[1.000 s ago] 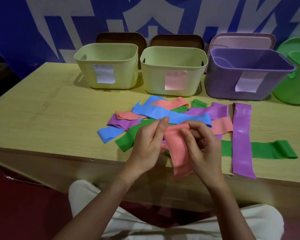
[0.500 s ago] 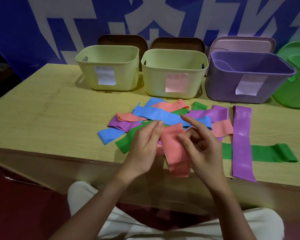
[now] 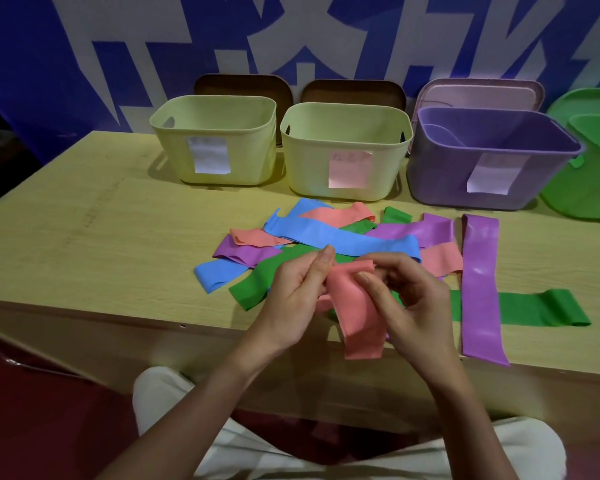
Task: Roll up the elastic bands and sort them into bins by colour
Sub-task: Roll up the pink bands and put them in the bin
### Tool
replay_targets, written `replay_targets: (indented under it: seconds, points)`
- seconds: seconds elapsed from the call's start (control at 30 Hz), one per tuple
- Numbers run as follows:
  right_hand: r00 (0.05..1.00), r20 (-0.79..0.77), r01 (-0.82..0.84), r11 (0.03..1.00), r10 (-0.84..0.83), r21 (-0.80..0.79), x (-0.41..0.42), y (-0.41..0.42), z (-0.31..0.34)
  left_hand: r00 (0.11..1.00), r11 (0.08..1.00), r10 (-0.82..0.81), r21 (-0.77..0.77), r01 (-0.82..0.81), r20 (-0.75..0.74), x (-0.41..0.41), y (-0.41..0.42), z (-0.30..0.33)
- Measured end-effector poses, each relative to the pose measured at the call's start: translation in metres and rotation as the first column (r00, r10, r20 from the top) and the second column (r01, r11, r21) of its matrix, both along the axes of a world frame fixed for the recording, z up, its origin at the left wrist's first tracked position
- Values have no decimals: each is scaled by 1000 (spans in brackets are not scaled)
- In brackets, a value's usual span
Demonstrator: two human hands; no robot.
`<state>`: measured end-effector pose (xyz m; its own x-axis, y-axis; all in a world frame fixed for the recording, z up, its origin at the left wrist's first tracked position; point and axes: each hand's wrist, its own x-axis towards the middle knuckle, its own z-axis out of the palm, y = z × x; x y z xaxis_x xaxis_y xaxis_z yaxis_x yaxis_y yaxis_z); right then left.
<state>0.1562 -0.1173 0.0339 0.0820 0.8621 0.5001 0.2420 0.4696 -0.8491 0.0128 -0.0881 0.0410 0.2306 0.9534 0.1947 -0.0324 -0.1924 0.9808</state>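
Observation:
A pink elastic band [image 3: 355,313] hangs over the table's front edge, its top end folded over. My left hand [image 3: 295,289] pinches its left side and my right hand [image 3: 409,299] pinches the folded top from the right. Behind the hands lies a loose pile of bands: a blue band [image 3: 333,237], pink, purple and green ones. A long purple band [image 3: 482,285] lies to the right, across a green band [image 3: 541,308]. At the back stand two pale yellow bins [image 3: 215,140] [image 3: 345,150], a purple bin [image 3: 492,157] and a green bin [image 3: 589,157].
The wooden table [image 3: 84,237] has bare surface on its left half. Lids lean against the blue and white wall behind the bins. My knees in light trousers sit below the table's front edge.
The pink band's top end has been folded down a little more between my fingers. Both hands have stayed in nearly the same place.

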Motion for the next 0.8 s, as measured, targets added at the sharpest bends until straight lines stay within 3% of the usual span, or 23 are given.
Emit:
replay_targets:
  seconds: [0.17, 0.3, 0.53, 0.7, 0.8]
  points:
    - [1000, 16, 9, 1000, -9, -16, 3, 0, 0, 955, 945, 112, 327, -16, -275, -8, 4, -8]
    - [1000, -1, 25, 1000, -25, -5, 0, -1, -2, 916, 887, 220, 460, -43, -336, -7, 3, -9]
    - [997, -72, -20, 1000, 19, -13, -4, -2, -3, 912, 879, 321, 439, -186, -257, 4, 1, -11]
    - [1000, -18, -14, 1000, 14, 8, -1, -1, 4, 977, 958, 190, 236, -164, -92, 7, -2, -7]
    - [1000, -14, -22, 1000, 22, -12, 0, 1, 1, 987, 975, 141, 183, -126, -70, 5, -1, -8]
